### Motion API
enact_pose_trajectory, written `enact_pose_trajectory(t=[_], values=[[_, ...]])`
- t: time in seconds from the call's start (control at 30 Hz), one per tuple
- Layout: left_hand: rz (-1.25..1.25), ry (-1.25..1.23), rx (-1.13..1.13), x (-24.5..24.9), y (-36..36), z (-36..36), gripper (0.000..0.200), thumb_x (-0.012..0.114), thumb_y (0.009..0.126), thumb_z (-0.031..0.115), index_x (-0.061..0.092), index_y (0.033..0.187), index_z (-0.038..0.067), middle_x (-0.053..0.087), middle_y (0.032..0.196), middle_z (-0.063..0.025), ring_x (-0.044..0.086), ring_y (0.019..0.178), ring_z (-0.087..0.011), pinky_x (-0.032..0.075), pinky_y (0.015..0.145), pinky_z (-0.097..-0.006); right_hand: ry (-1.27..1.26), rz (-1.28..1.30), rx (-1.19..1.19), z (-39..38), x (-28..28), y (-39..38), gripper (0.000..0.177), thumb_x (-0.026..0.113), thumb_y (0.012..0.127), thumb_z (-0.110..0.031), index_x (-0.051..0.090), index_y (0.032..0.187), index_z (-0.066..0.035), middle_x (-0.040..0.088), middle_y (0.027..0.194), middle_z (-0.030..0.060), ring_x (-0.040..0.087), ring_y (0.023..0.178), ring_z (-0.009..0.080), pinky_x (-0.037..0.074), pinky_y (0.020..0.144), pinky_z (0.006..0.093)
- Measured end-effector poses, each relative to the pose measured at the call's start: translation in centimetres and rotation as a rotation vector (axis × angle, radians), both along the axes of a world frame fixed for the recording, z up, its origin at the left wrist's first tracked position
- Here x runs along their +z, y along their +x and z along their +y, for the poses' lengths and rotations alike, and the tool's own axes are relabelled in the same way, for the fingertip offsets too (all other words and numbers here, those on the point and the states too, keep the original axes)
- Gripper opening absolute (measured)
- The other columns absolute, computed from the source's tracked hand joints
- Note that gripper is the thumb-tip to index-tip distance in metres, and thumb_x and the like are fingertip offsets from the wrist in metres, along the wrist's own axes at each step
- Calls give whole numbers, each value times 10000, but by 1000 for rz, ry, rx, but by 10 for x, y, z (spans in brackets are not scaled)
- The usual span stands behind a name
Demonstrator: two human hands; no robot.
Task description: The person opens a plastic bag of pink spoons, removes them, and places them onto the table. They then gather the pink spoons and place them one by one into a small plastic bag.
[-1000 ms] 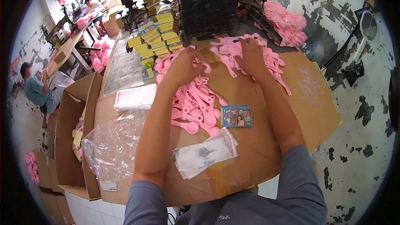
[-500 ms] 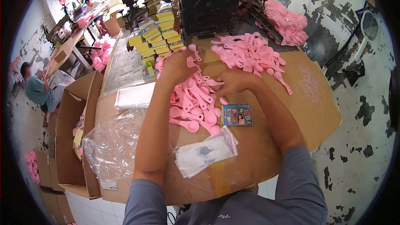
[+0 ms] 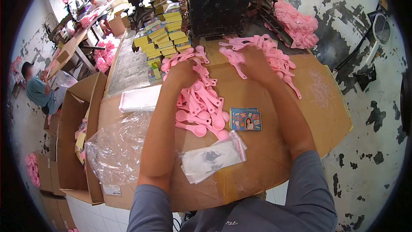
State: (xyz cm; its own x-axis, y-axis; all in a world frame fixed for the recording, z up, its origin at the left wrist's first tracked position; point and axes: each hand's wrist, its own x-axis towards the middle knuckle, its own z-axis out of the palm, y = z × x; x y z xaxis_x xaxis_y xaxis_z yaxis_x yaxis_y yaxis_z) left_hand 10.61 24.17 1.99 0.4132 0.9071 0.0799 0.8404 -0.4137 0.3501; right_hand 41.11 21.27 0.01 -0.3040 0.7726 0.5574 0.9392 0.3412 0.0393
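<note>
A worker in grey sleeves leans over a table topped with a creased sheet of brown cardboard [image 3: 309, 116], both hands sunk into heaps of glossy pink plastic spoons. The left hand [image 3: 182, 73] lies knuckles-up on the far end of the near pile of spoons [image 3: 201, 103], fingers curled under and out of sight, so whether they grip anything cannot be told. The right hand [image 3: 255, 62] presses down on the far pile of spoons [image 3: 279, 62], its fingers buried among the round bowls and slim handles, their grasp just as unclear.

Near the worker, a small printed card packet [image 3: 245, 119] lies flat just right of the near pile, with limp clear bags [image 3: 212, 157] nearer still. To the left sit crumpled plastic film [image 3: 116, 150] and an open cardboard carton [image 3: 71, 124]. Stacked yellow boxes [image 3: 161, 38] and a dark crate [image 3: 219, 4] stand at the far edge.
</note>
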Motion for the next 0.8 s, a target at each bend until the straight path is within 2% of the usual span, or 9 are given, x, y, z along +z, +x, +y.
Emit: enact_pose_trajectory(t=[0.03,0.1,0.2,0.3,0.4,0.53,0.63,0.73,0.8], values=[[-6,32,-14,-2,-1,2,489,704,840,267,671,1297,95,734,1174,-167,702,1101,-330,554,958,-416,-230,113,164,3,1,-20,380,656,898,-177,655,1237,-4,687,1021,213,646,1057,343,493,974,463],[-9,-23,-34,6,0,0,491,753,815,257,689,1263,66,734,1157,-196,703,1093,-341,554,947,-419,-333,412,313,3,-12,-58,369,704,893,-253,681,1188,-32,705,1070,237,679,1006,386,535,878,466],[16,-60,-8,5,-1,1,456,774,802,261,717,1205,55,738,1142,-198,706,1081,-339,556,938,-416,-393,622,367,25,-31,-94,341,698,927,-279,703,1175,-46,725,1063,220,701,993,370,544,860,459],[61,-56,51,9,3,-3,418,764,801,273,736,1159,61,743,1133,-186,710,1068,-335,559,930,-413,-470,552,355,50,-33,-98,318,672,933,-254,707,1163,-38,737,1015,202,721,916,334,558,827,431],[98,-58,47,12,5,-3,402,750,799,288,744,1132,63,744,1120,-186,713,1054,-335,562,924,-410,-502,621,280,65,-25,-93,274,657,915,-224,723,1098,-32,745,969,186,726,869,289,561,792,394],[89,-58,14,6,4,-1,349,722,807,290,767,1030,24,745,1083,-201,720,1029,-340,574,897,-431,-609,565,85,89,-11,-86,185,666,848,-165,752,944,-33,744,963,218,729,864,299,563,792,405],[79,-49,5,8,5,-4,339,698,816,298,774,974,8,747,1061,-206,726,1006,-343,579,881,-438,-590,551,60,107,-22,-87,326,642,876,-212,706,1085,29,742,955,218,732,890,290,559,797,422],[82,-38,9,8,6,-6,344,678,820,304,772,958,3,747,1050,-208,727,994,-345,579,873,-438,-418,359,0,125,-35,-98,369,659,884,-285,713,1088,18,745,991,224,733,939,343,563,846,460],[91,-52,16,7,7,-6,337,678,820,298,760,1002,25,749,1051,-201,728,993,-343,577,872,-433,-469,337,-134,117,-32,-107,403,665,886,-337,720,1098,2,744,1040,222,725,984,365,558,881,479]])
